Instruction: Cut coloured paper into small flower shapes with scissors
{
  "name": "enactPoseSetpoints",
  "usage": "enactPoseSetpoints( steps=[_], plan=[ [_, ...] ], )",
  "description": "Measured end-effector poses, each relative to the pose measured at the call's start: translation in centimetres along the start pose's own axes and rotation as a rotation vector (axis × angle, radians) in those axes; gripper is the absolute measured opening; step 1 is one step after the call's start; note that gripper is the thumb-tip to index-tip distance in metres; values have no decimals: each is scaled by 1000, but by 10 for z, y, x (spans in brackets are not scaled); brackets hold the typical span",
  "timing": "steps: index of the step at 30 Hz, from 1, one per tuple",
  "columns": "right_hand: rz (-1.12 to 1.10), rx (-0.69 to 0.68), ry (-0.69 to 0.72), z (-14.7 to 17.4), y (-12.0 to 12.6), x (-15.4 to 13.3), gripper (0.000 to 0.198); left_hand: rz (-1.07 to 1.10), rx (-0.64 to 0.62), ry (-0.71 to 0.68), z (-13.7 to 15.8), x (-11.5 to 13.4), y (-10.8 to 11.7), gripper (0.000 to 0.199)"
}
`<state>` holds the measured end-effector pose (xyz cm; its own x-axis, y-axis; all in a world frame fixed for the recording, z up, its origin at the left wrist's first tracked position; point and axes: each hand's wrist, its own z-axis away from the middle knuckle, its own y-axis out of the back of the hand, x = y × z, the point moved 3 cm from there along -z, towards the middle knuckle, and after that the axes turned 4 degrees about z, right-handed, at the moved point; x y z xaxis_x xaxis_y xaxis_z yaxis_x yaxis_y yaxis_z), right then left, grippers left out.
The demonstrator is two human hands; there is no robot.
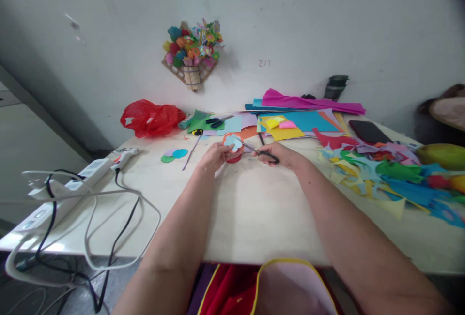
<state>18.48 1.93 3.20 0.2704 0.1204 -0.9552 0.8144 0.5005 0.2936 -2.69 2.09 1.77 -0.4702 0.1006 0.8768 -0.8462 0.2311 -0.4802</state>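
Pinched in my left hand [215, 156] is a light blue paper flower [231, 142], laid over an orange paper piece [238, 137]. A red paper piece [234, 158] shows just beneath them. My right hand [275, 153] is closed round the dark handles of a pair of scissors [269, 155]. Their blades point left and reach the right edge of the flower; whether they touch the paper I cannot make out. Paper circles in blue [180, 153], green and lilac lie on the table to the left of my hands.
Colored sheets [301, 124], black-handled scissors [215, 122] and a red plastic bag [150, 117] lie at the back. Paper scraps [378, 174] and a phone [368, 132] are on the right. A power strip [69, 189] with loose cables lies left. Paper flowers [192, 49] hang on the wall.
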Motion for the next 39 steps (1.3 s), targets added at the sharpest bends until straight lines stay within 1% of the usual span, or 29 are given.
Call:
enactPoseSetpoints(
  steps=[7,14,18,25,32,39],
  plan=[
    [6,23,-12,-1,-2,1,31,38,10,-9,-3,-3,2,18],
    [11,27,4,-1,-2,1,30,55,18,3,-5,-5,0,22],
    [0,30,5,-1,-2,1,30,62,18,6,-4,-6,-2,22],
    [18,11,9,-2,-1,4,32,101,52,57,-1,-6,-9,17],
    [50,-45,-9,3,3,7,33,114,13,22,-3,-7,-5,21],
    [51,-35,-17,5,5,5,36,69,-29,-6,-4,-5,1,20]
  ],
)
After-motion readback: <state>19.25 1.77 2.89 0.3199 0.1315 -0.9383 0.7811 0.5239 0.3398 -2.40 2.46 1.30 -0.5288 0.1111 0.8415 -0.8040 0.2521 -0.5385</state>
